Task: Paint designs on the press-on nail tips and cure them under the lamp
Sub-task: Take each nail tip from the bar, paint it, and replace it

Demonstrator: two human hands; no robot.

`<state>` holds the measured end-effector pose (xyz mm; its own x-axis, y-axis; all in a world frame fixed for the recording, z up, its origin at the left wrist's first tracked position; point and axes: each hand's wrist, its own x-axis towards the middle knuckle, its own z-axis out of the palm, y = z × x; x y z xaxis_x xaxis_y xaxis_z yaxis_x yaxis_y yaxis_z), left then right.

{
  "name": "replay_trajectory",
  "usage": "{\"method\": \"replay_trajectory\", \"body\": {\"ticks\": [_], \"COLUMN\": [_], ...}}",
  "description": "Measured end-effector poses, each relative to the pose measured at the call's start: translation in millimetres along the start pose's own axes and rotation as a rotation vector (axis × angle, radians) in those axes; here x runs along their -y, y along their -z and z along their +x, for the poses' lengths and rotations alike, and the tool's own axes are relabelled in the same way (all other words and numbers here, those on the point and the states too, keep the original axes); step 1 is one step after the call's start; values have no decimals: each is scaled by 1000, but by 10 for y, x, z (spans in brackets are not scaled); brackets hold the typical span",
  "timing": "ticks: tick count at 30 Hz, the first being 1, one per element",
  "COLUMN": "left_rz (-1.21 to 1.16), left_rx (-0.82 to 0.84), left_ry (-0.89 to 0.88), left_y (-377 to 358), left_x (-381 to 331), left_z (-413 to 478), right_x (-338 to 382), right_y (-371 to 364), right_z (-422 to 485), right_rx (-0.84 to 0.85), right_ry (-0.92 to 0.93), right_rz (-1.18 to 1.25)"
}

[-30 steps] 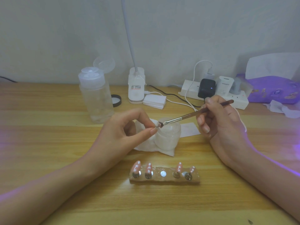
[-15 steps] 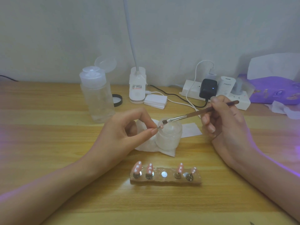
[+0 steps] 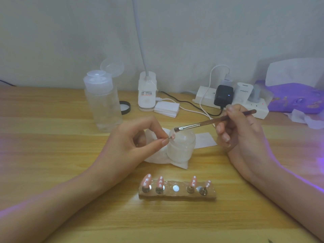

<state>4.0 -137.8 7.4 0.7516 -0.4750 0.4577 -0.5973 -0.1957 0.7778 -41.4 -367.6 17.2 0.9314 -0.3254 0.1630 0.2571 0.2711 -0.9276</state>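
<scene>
Wooden desk w/ plain wall behind; the work sits mid-desk, over a frosted jar standing on a tissue. Step in hand, I'd say: brushing gel onto one nail tip, held up at the jar's left rim. Bristles of the brush hover just above that tip, not touching afaict. To do it well: brace both wrists on the desk, tilt the tip toward the bristles, use light strokes base to point, keep gel off peg & skin. On the left hand, thumb + index are closed to a tight pinch on the tip's small peg. The right hand has a pen grip, fingers & thumb wrapped round the handle. Four dotted tips stand on the holder, near centre, w/ one slot bare.
</scene>
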Motion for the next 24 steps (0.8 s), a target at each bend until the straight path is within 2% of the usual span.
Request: {"method": "replay_trajectory", "body": {"ticks": [3,7,12,16,21,24], "left_rz": [-2,8,9,6,1,-9], "left_rx": [0,1,-4,-3,4,3], "left_ry": [3,6,10,17,17,24], "left_y": [4,0,1,1,3,8], "left_x": [-5,-3,2,12,10,13], "left_z": [3,3,-5,-7,-11,-17], "right_x": [-3,-12,-4,-7,19,6], "right_y": [-22,0,-24,-10,-34,-21], "right_z": [-9,4,-16,-6,-30,-25], "right_rx": [48,-19,71,-8,64,20], "right_ry": [4,-1,27,18,45,20], "right_rz": [-16,-23,-19,-40,-27,-71]}}
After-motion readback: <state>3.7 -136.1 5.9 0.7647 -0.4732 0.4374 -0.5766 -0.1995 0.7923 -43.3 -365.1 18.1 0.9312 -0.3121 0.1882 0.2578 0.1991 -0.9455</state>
